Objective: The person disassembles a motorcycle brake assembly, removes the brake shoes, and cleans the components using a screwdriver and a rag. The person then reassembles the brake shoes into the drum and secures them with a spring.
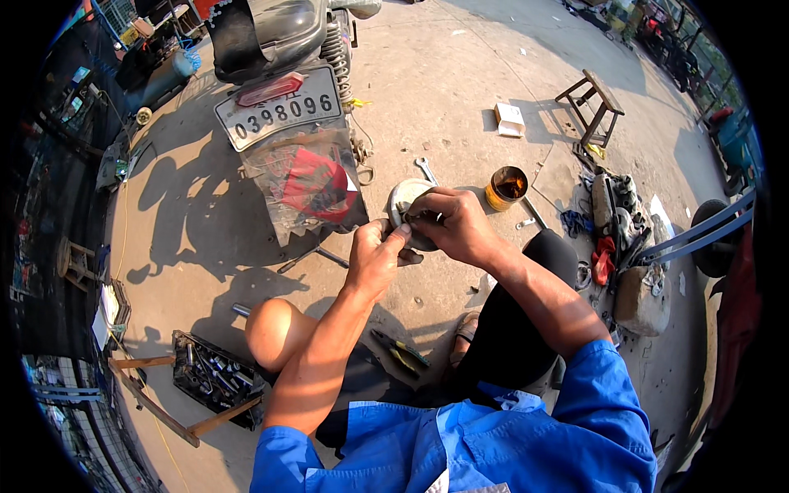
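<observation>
Head view, hands: both are up in front of the chest, meeting on one part. The left hand point(374, 255) pinches the lower left rim, fingers curled narrow. The right hand point(452, 223) comes over the top, fingers closed on the near face.

Head view, the part: a round grey metal disc point(404, 197), looks like some kind of cover or drum plate, though honestly the hands hide most of it so I can't say which. It's held off the ground, tilted with its face toward the person.

Which way it lies: dead ahead of both hands, just past the fingertips. No real long axis since it's round. The right hand is on top and covers more of it; the left only has the edge.

Around it: scooter rear point(283, 74) with a red mudflap just to the left, a wrench point(426, 169) on the concrete right behind the disc, an orange tin point(506, 187) to the right, a socket tray point(215, 376) down by the left knee, a wooden stool point(593, 103) further out.
</observation>
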The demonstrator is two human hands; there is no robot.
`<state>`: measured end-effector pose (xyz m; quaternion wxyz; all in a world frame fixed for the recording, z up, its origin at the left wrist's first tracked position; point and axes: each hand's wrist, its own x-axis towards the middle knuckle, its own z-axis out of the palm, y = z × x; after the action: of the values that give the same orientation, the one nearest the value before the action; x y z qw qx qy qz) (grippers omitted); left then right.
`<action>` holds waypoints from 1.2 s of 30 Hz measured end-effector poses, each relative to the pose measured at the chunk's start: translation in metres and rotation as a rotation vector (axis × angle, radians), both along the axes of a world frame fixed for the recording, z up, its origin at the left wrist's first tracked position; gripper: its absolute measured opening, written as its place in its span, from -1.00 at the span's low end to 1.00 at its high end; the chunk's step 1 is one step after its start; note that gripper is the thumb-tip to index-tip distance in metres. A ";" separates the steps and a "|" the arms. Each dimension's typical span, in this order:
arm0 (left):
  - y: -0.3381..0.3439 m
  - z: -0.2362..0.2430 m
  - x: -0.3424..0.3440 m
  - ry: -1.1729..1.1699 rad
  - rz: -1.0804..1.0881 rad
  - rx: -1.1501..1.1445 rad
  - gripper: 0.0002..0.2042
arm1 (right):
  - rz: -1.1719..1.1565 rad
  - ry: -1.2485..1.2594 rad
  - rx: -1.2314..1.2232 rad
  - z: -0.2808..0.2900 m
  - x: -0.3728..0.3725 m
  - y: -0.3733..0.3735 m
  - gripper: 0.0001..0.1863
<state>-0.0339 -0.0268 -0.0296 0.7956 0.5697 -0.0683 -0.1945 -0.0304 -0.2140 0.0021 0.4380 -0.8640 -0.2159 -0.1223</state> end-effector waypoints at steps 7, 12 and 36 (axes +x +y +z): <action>0.000 0.005 0.000 0.075 0.048 -0.015 -0.81 | -0.071 -0.049 0.076 0.010 0.008 -0.021 -0.83; 0.007 0.008 -0.001 0.096 0.057 0.007 -0.79 | -0.436 0.139 0.217 0.032 0.035 -0.092 -0.73; 0.013 0.002 0.007 0.237 0.125 -0.011 -0.78 | -0.191 0.430 -0.591 -0.302 0.015 -0.143 -0.77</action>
<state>-0.0269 -0.0139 -0.0280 0.8117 0.5416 0.0606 -0.2100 -0.0150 -0.3571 -0.2995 0.1916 -0.9754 -0.0633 0.0891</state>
